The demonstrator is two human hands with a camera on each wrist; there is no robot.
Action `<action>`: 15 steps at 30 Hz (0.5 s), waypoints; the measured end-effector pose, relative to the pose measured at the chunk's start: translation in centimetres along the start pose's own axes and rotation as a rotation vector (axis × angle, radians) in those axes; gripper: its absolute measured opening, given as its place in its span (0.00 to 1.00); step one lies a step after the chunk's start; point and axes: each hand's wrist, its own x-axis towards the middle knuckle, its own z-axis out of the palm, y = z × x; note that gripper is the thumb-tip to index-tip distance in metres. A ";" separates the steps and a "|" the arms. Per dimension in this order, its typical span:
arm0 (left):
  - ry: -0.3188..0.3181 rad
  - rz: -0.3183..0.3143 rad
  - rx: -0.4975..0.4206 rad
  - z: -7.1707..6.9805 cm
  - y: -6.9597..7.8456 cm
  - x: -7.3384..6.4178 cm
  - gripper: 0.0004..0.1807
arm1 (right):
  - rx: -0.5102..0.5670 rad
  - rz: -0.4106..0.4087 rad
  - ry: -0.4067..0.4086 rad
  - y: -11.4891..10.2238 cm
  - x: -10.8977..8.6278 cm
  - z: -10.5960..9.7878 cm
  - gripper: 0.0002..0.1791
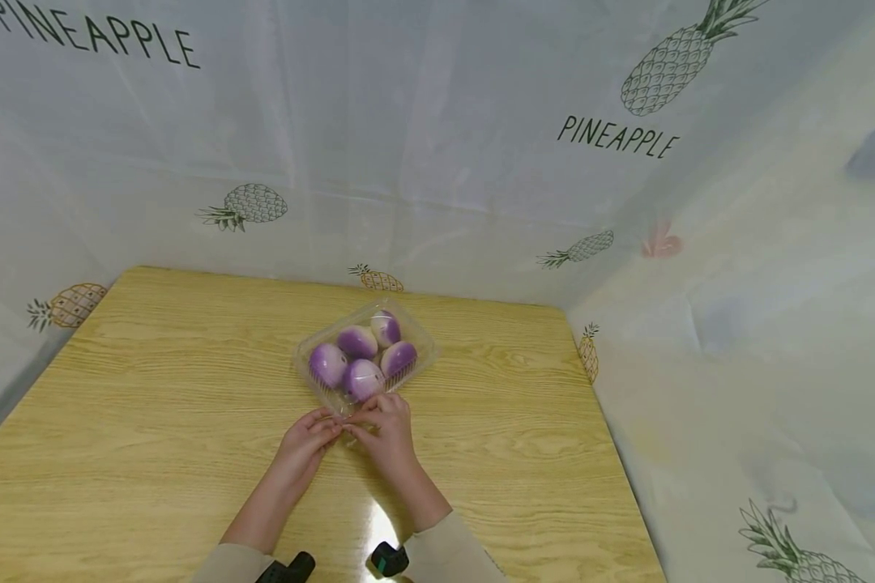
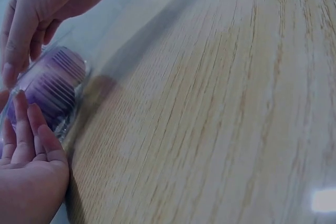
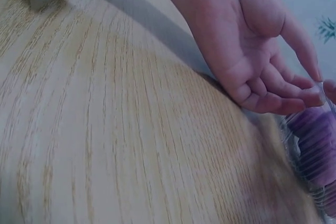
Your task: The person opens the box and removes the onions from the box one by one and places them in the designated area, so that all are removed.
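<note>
Resting on the wooden table [image 1: 510,421], a clear plastic box [image 1: 424,350] of five purple-and-white ovals [image 1: 356,342] is pinched at its near corner by the thumb and fingers of the right hand [image 1: 390,435]; there the left hand [image 1: 305,445] is held with fingers extended, whether clamped on the box cannot be told.

Table before me, container [image 1: 426,346] on it toward my far edge, five round vegetables [image 1: 357,342] inside, left hand [image 1: 306,444] and right hand [image 1: 390,435] side by side at its near corner, printed sheet [image 1: 408,121] behind the table [image 1: 510,421].
</note>
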 end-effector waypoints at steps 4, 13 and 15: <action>-0.005 0.007 -0.010 0.0 -0.1 0.0 0.16 | 0.046 -0.011 0.011 0.1 0.1 0.0 0.04; -0.001 0.032 0.001 0.0 -0.3 0.1 0.16 | 0.178 0.067 -0.046 0.2 0.1 0.0 0.04; -0.001 0.041 0.001 0.0 -0.3 0.1 0.16 | 0.188 0.076 -0.053 0.2 0.2 0.0 0.04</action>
